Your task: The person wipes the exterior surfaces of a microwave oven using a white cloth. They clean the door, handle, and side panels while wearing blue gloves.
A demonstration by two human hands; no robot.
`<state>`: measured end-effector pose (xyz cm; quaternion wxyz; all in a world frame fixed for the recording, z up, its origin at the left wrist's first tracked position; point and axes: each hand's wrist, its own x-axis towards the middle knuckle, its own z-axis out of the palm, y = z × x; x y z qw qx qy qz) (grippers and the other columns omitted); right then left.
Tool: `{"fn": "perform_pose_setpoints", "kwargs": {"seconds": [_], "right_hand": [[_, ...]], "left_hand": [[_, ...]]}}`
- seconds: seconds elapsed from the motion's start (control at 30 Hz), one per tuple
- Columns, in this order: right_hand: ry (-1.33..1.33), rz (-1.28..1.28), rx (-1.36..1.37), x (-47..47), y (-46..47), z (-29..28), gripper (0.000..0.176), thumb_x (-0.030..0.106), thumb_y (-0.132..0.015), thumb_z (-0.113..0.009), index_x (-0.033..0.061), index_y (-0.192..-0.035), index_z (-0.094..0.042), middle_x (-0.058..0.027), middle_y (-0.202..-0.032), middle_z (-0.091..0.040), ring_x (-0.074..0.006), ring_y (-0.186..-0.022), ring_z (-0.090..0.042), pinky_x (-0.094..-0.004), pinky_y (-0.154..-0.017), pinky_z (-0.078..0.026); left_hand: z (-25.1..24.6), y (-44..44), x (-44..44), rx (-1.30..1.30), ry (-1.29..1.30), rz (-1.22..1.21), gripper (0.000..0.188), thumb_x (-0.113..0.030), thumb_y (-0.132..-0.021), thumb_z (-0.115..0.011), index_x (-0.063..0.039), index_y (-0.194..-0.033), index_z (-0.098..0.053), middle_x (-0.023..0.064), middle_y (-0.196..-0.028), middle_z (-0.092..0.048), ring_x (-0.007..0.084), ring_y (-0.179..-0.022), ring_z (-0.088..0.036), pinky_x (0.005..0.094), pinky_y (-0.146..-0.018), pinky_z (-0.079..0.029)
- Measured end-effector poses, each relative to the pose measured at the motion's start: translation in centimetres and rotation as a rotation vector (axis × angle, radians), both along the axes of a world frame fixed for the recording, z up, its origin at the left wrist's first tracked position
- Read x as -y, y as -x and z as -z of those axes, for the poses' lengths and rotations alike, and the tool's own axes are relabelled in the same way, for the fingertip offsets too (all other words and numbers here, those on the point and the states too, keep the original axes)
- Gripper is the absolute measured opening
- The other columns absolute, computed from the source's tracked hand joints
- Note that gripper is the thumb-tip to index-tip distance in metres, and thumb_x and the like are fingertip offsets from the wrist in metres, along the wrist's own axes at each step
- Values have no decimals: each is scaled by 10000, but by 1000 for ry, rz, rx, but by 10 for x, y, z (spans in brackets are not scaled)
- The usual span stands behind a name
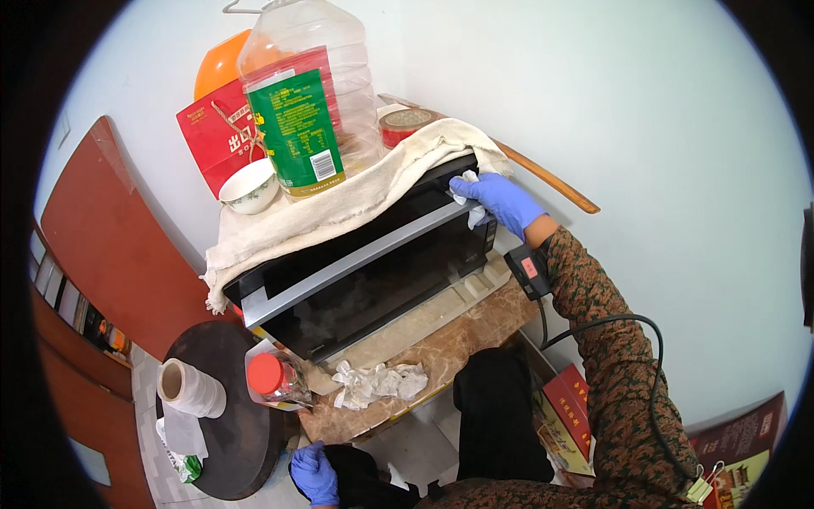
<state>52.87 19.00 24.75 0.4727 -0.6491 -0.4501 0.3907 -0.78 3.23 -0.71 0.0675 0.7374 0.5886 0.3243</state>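
Observation:
My right hand [505, 200], in a blue glove, presses a crumpled white tissue [469, 191] around the right end of the silver door handle [356, 262] of a black microwave oven [388, 292]. The glass door has cloudy smears. A cream cloth [343, 210] lies over the oven's top. My left hand [316, 476], also gloved in blue, rests low by my knee with its fingers curled; whether anything is inside it cannot be seen. Crumpled used tissues [380, 383] lie on the brown marble-patterned tabletop [445, 356] in front of the oven.
A large plastic oil bottle [311, 121], a white bowl [249, 186] and a tape roll [407, 121] stand on the cloth. A red-lidded jar [273, 375] is at the table's left corner. A tissue roll [191, 388] stands on a dark round stool [238, 439]. A wall is at right.

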Motion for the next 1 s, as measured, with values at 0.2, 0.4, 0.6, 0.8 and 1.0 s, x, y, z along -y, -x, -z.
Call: {"fn": "perform_pose_setpoints", "kwargs": {"seconds": [0.2, 0.4, 0.6, 0.8, 1.0], "right_hand": [[-160, 146, 9, -6, 2, 23, 372, 345, -945, -602, -20, -931, -671, -87, -713, -656, -170, -532, -623, -277, -516, -502], [-120, 111, -233, -10, 2, 29, 288, 314, -998, -495, 44, -1074, -561, -66, -835, -646, -186, -555, -656, -288, -530, -524], [-171, 143, -278, 12, 19, 32, 295, 357, -972, -539, 136, -1169, -547, -24, -957, -635, -154, -787, -653, -332, -723, -493], [-200, 163, -86, -1, 3, 37, 329, 376, -949, -569, 74, -1064, -632, -36, -873, -642, -163, -781, -642, -345, -703, -482], [-203, 251, 106, -10, 0, 30, 331, 342, -951, -574, 41, -1078, -626, -54, -881, -628, -155, -697, -590, -330, -647, -497]], "left_hand": [[-4, -1, -1, 3, -77, 14, 96, -40, -845, -664, -99, -910, -701, 106, -822, -653, 303, -776, -625, 402, -725, -502], [-3, -1, -3, -47, -106, 7, 84, -52, -848, -667, -96, -912, -701, 105, -810, -658, 303, -777, -628, 408, -719, -504], [-2, 1, 0, 34, -13, 27, 107, -37, -868, -639, -101, -936, -691, 114, -880, -653, 326, -870, -622, 408, -798, -500], [-2, 1, 0, 19, -3, 35, 104, -41, -874, -640, -88, -954, -687, 107, -881, -657, 321, -871, -625, 409, -794, -499], [0, 0, -2, 40, -90, 48, 161, -5, -830, -650, -86, -958, -708, 122, -820, -638, 320, -779, -616, 405, -723, -497]]}}
